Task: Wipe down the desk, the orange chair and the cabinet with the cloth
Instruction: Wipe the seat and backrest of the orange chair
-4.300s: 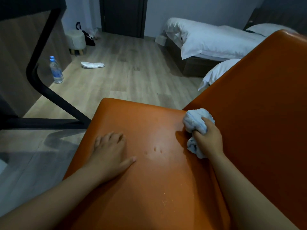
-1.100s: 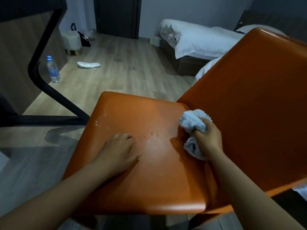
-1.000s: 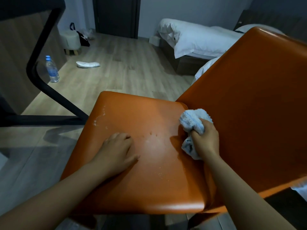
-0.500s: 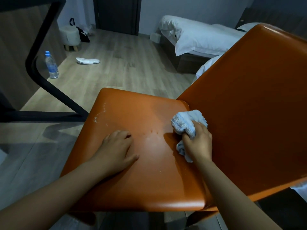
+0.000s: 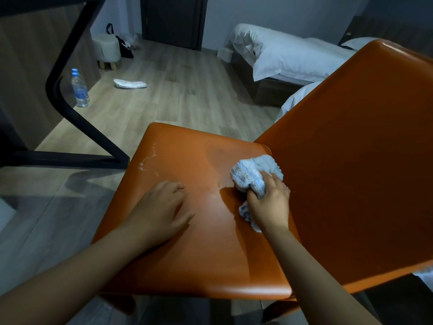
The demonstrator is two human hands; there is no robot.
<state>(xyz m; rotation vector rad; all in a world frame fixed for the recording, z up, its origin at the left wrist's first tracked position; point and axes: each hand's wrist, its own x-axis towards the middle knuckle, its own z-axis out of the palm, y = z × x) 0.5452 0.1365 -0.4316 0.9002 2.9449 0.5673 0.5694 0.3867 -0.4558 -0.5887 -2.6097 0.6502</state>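
Right hand (image 5: 269, 205) grips the bunched cloth (image 5: 251, 175) on the seat of the orange chair (image 5: 199, 259), close to where it meets the back. Left hand (image 5: 161, 207) lies flat and relaxed mid-seat, bracing. Risk imo: the white specks (image 5: 147, 160) by the chair's far left edge get missed or swept onto the floor (image 5: 187, 95), since the wad covers so little.

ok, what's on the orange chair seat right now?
On it: left hand resting flat, right hand gripping the bunched blue cloth against it, white specks near the far-left edge. The seat under hands and cloth is hidden.
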